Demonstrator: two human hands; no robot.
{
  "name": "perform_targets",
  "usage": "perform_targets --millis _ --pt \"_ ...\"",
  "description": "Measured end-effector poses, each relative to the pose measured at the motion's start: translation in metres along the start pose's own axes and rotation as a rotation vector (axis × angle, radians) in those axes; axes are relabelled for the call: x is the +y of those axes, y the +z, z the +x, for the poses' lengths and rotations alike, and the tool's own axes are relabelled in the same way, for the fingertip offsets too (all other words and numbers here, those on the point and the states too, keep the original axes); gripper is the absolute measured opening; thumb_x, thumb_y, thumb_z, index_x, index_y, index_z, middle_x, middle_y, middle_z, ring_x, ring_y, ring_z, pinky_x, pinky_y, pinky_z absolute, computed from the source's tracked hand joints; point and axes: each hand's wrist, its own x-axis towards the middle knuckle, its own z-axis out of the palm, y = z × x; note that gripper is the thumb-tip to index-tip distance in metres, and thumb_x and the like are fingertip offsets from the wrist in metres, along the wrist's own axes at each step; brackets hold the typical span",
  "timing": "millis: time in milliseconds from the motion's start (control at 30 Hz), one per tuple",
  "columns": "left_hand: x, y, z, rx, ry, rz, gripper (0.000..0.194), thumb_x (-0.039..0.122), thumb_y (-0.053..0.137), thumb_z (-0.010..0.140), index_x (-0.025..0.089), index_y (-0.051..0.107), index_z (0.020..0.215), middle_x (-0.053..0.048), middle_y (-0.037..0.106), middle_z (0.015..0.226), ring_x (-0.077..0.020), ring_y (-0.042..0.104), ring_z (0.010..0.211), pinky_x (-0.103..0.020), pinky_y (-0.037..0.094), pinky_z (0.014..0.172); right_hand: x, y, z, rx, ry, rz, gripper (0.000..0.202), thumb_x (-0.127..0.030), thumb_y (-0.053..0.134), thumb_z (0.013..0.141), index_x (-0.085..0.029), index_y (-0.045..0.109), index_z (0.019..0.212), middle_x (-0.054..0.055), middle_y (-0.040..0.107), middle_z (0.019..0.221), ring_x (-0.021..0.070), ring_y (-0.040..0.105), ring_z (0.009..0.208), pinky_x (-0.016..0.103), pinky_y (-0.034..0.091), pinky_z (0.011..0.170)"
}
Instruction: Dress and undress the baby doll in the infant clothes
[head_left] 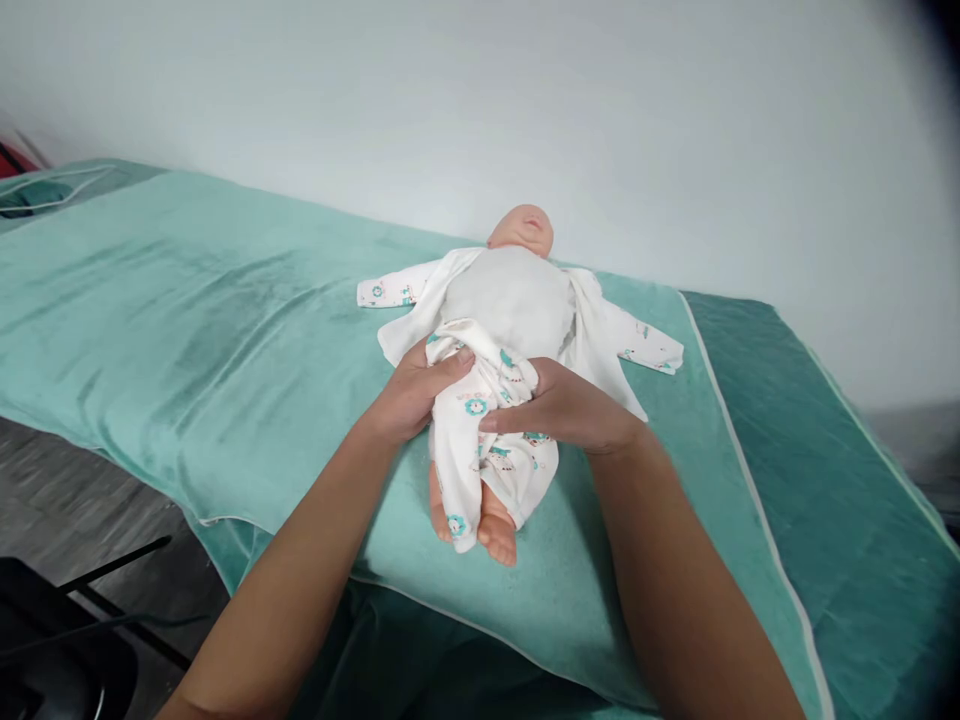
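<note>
Handling of printed trousers (459,440), one pair, bunched over the legs of a baby doll (520,226), face-up on a draped bed (187,310). Left hand (409,398), right hand (574,408): each grip closed on cloth. Further adjustment likely calls for even tension.

One head-worn view looks forward and down at both hands (480,400).

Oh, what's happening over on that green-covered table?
Someone is handling a baby doll's patterned trousers. The left hand and right hand grip the bunched trousers at the thighs, with the feet poking out below. The doll lies on its back on the green cover, its white shirt spread open.
</note>
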Motion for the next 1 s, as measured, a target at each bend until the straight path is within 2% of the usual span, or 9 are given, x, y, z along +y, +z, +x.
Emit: perform_targets --millis 133,233,300,400,467,567,700,867,1000 --pt "-0.002 -0.003 0.0 -0.042 0.015 0.091 0.047 0.053 0.076 0.076 0.015 0.07 0.103 -0.01 0.075 0.098 -0.0253 0.071 0.089 -0.033 0.055 0.076 0.006 0.005 0.003 0.091 -0.083 0.27 0.038 -0.036 0.083 0.07 -0.016 0.073 0.101 0.004 0.074 0.092 0.0202 0.068 0.084 0.032 0.054 0.074" --pt "-0.005 -0.01 0.001 -0.118 0.03 0.12 0.055 0.052 0.083 0.068 0.016 0.07 0.107 -0.01 0.075 0.101 -0.0274 0.07 0.093 -0.034 0.055 0.078 0.008 0.009 0.006 0.192 -0.105 0.375 0.044 -0.037 0.085 0.069 -0.017 0.071 0.105 0.005 0.074 0.095 0.0203 0.068 0.083 0.032 0.054 0.073" --pt "-0.006 -0.014 0.002 -0.142 0.009 0.134 0.055 0.046 0.087 0.063 0.016 0.072 0.105 -0.009 0.075 0.099 -0.0279 0.07 0.091 -0.034 0.056 0.076 0.009 0.01 0.007 0.222 -0.102 0.378 0.043 -0.037 0.084 0.069 -0.017 0.071 0.104 0.005 0.074 0.095 0.0202 0.068 0.082 0.032 0.054 0.071" --pt "-0.005 -0.016 0.002 -0.111 -0.049 0.137 0.046 0.037 0.088 0.062 0.016 0.073 0.1 -0.009 0.076 0.093 -0.0278 0.071 0.085 -0.035 0.057 0.073 0.008 0.011 0.007 0.236 -0.081 0.342 0.04 -0.039 0.083 0.07 -0.017 0.071 0.102 0.005 0.074 0.095 0.0206 0.068 0.082 0.031 0.054 0.07" --pt "-0.004 -0.014 0.001 -0.087 -0.058 0.095 0.044 0.036 0.087 0.064 0.015 0.074 0.099 -0.009 0.076 0.093 -0.0288 0.072 0.087 -0.037 0.057 0.076 0.005 0.012 0.006 0.244 -0.075 0.313 0.04 -0.04 0.082 0.071 -0.017 0.071 0.102 0.005 0.074 0.095 0.0208 0.067 0.084 0.031 0.053 0.07" --pt "-0.002 -0.009 -0.001 -0.065 -0.05 -0.006 0.047 0.038 0.086 0.066 0.015 0.073 0.105 -0.011 0.076 0.098 -0.0314 0.072 0.095 -0.04 0.057 0.084 0.001 0.014 0.005 0.233 -0.082 0.289 0.039 -0.039 0.081 0.073 -0.017 0.071 0.103 0.004 0.073 0.095 0.0207 0.067 0.086 0.031 0.052 0.073" --pt "0.0 -0.004 -0.002 -0.037 -0.047 -0.102 0.046 0.042 0.081 0.073 0.016 0.072 0.109 -0.011 0.076 0.1 -0.0321 0.071 0.102 -0.043 0.057 0.089 -0.002 0.014 0.005 0.189 -0.072 0.27 0.03 -0.037 0.08 0.075 -0.017 0.071 0.095 0.002 0.072 0.086 0.0177 0.065 0.08 0.03 0.05 0.072" --pt "0.002 -0.003 -0.002 -0.021 -0.069 -0.122 0.053 0.047 0.083 0.07 0.016 0.07 0.111 -0.012 0.076 0.1 -0.0328 0.071 0.103 -0.043 0.057 0.09 -0.002 0.014 0.005 0.17 -0.064 0.264 0.031 -0.039 0.08 0.074 -0.017 0.072 0.095 0.002 0.071 0.084 0.0175 0.064 0.078 0.029 0.049 0.07" --pt "0.001 -0.004 -0.001 -0.019 -0.07 -0.114 0.051 0.048 0.083 0.07 0.016 0.071 0.108 -0.012 0.076 0.1 -0.033 0.071 0.103 -0.043 0.057 0.089 -0.004 0.015 0.005 0.16 -0.076 0.271 0.031 -0.039 0.08 0.074 -0.017 0.072 0.095 0.003 0.072 0.087 0.018 0.065 0.08 0.029 0.049 0.07"
